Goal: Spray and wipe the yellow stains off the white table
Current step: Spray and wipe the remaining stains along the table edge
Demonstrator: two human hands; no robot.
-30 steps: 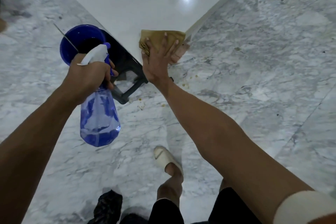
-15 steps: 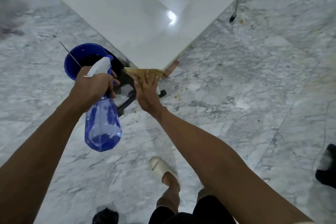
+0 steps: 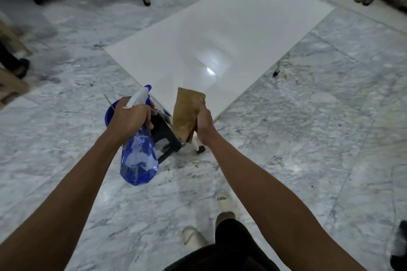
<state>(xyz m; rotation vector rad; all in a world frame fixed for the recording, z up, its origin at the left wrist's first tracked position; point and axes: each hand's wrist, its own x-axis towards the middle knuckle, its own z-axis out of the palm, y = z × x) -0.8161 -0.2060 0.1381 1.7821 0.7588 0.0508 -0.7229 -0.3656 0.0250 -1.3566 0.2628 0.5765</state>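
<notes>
Ahead, toward twelve o'clock, white counter [image 3: 231, 35] with a glossy bare top, nearest corner pointing at the hands, long axis running toward one o'clock. Under that corner, a dark stool [image 3: 166, 136] and a blue bucket [image 3: 109, 112], partly hidden by the left hand [image 3: 130, 116]. Left hand wrapped tight round the neck of the blue spray bottle [image 3: 138, 158], nozzle aimed at one o'clock, body hanging down. Right hand [image 3: 203, 121] pinching a brown cloth [image 3: 187, 112], lifted off the counter, hanging upright. Marble floor [image 3: 308, 138] with yellowish crumbs near the counter legs.
</notes>
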